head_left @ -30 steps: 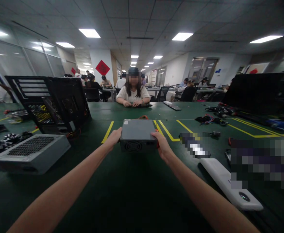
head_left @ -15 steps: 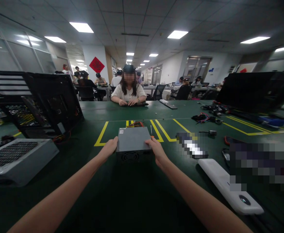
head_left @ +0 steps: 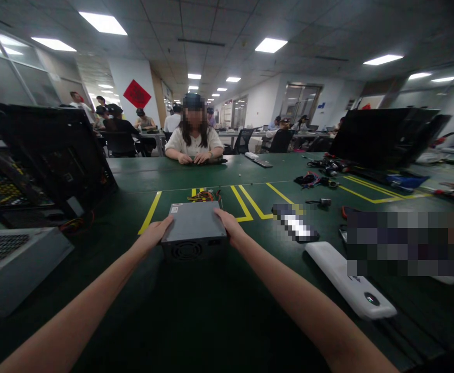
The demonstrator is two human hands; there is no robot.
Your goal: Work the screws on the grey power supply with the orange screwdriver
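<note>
A grey computer power supply (head_left: 195, 220) is in front of me, its fan grille and socket facing me and a small label on its top. My left hand (head_left: 156, 231) grips its left side, closed against the edge. My right hand (head_left: 230, 226) is closed on its right side near the far corner, thumb at the top edge. Several coloured cables (head_left: 204, 195) bunch behind the box. Whether its underside rests on the green table (head_left: 195, 321) is too dark to tell.
Left stand a black computer case (head_left: 52, 160) and another grey power supply (head_left: 13, 264). Right lie a phone (head_left: 296, 224), a white power bank (head_left: 347, 277) and loose cables (head_left: 314, 180). Another black case (head_left: 382, 137) is far right. A person (head_left: 193, 137) sits opposite, hands on the table.
The view has turned right, shifting everything leftward. My right hand has slid towards the box's far corner. The orange-ended item by that hand no longer shows. Both hands still hold the power supply.
</note>
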